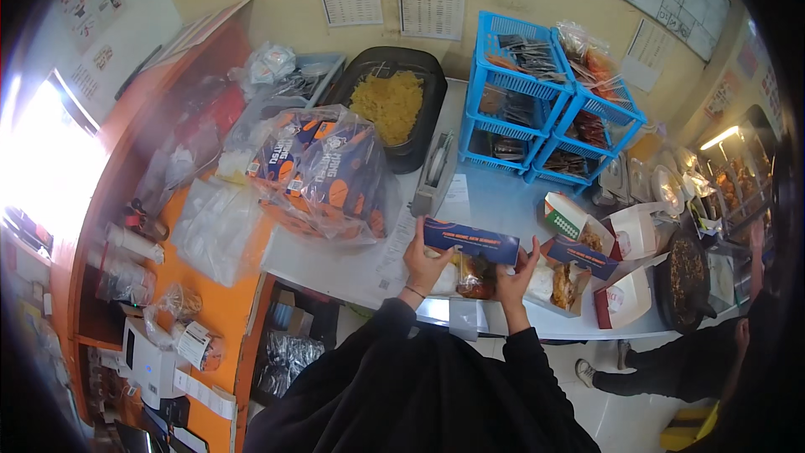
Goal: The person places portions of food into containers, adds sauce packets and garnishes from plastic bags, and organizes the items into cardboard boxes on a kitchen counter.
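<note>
Between both hands is a paperboard meal box with its dark blue printed lid flap (471, 241) raised. My left hand (424, 267) grips the box at its left side, thumb toward the flap. At the right side, my right hand (517, 277) grips it the same way. Below the flap show white rice (445, 280) and a brown item under clear film (476, 278); the flap hides part of the inside. Right of my right hand stands another open meal box (583, 259) with rice and a piece of fried food (561, 286).
Smaller open boxes (632, 296) and a dark stone mortar (682, 283) stand to the right. Behind are stacked blue baskets (512, 94) of sachets, a tape dispenser (434, 173), a dark pan (431, 69) of yellow rice and bagged boxes (321, 176). Another person (685, 362) stands at right.
</note>
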Tool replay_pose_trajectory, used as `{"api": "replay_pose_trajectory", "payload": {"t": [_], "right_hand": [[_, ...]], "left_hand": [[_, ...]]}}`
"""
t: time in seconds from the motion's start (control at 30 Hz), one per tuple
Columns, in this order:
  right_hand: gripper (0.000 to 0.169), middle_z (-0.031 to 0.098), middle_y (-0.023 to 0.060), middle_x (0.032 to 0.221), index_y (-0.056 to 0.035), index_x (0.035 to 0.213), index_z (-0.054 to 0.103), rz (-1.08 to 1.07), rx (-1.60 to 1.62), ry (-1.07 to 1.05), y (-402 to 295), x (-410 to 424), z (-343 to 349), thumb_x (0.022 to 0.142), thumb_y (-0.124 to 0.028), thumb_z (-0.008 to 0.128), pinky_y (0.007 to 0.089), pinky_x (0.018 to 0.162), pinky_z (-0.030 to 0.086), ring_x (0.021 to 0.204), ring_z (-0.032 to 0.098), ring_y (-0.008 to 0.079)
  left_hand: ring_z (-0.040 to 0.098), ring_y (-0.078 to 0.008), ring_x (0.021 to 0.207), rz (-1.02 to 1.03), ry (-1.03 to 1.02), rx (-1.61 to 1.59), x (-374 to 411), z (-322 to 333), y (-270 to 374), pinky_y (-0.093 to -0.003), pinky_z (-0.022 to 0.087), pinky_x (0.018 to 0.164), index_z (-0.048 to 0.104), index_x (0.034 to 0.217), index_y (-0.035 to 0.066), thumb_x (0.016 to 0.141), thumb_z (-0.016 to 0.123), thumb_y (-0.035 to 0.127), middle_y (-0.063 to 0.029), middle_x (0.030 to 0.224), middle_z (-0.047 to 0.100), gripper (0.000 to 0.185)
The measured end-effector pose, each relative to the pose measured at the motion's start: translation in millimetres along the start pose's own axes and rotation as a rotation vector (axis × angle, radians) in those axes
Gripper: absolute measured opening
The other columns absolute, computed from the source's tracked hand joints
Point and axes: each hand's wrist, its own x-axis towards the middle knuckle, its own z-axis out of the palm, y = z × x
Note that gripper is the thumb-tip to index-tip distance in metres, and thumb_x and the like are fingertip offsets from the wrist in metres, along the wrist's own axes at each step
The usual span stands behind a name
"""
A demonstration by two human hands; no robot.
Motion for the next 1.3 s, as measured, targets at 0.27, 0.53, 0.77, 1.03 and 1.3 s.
{"api": "replay_pose_trajectory", "payload": {"t": [0.27,0.53,0.77,1.03,1.3], "right_hand": [[0.055,0.054,0.0172,0.103,-0.0011,0.123,0.035,0.134,-0.313,-0.586,-27,49,-43,0.071,0.011,0.044,0.0274,0.081,0.042,0.096,0.055,0.0228],[0.044,0.057,0.0217,0.089,-0.0017,0.113,0.047,-0.03,-0.596,-0.607,-30,59,-68,0.069,0.0,0.054,0.0345,0.068,0.046,0.079,0.059,0.0319],[0.035,0.061,0.0107,0.063,0.0028,0.084,0.06,0.737,-0.465,-0.911,-44,-5,-59,0.081,-0.032,0.056,0.0339,0.051,0.048,0.055,0.06,0.0188],[0.048,0.041,0.018,0.122,0.0058,0.115,0.04,0.895,1.459,-0.128,-35,-18,-25,0.067,0.003,0.042,0.0429,0.101,0.026,0.12,0.033,0.0297],[0.045,0.053,0.0141,0.107,0.0008,0.112,0.045,1.079,0.968,-0.099,-29,-18,-72,0.086,-0.036,0.048,0.0386,0.087,0.042,0.1,0.053,0.023]], "left_hand": [[0.058,-0.0274,0.092,0.082,-0.099,0.035,9,-7,-9,-0.0305,0.046,0.078,0.039,0.124,0.004,0.06,0.071,0.007,-0.0148,0.104,0.056,0.072],[0.054,-0.0239,0.1,-0.081,-0.693,-0.143,46,-41,-3,-0.0296,0.048,0.079,0.033,0.129,0.008,0.068,0.053,-0.005,-0.0155,0.115,0.051,0.066],[0.053,-0.0196,0.1,0.05,-0.88,0.066,52,-61,5,-0.0266,0.052,0.071,0.026,0.133,0.016,0.067,0.058,-0.006,-0.0109,0.117,0.049,0.077],[0.051,-0.0231,0.102,0.079,-0.856,0.079,29,-66,-2,-0.0298,0.049,0.078,0.034,0.128,0.011,0.067,0.057,-0.007,-0.0117,0.118,0.047,0.068],[0.051,-0.0294,0.103,0.483,-0.638,0.151,-13,-65,-38,-0.0319,0.046,0.082,0.044,0.116,0.008,0.06,0.059,-0.008,-0.0132,0.114,0.05,0.06]]}}
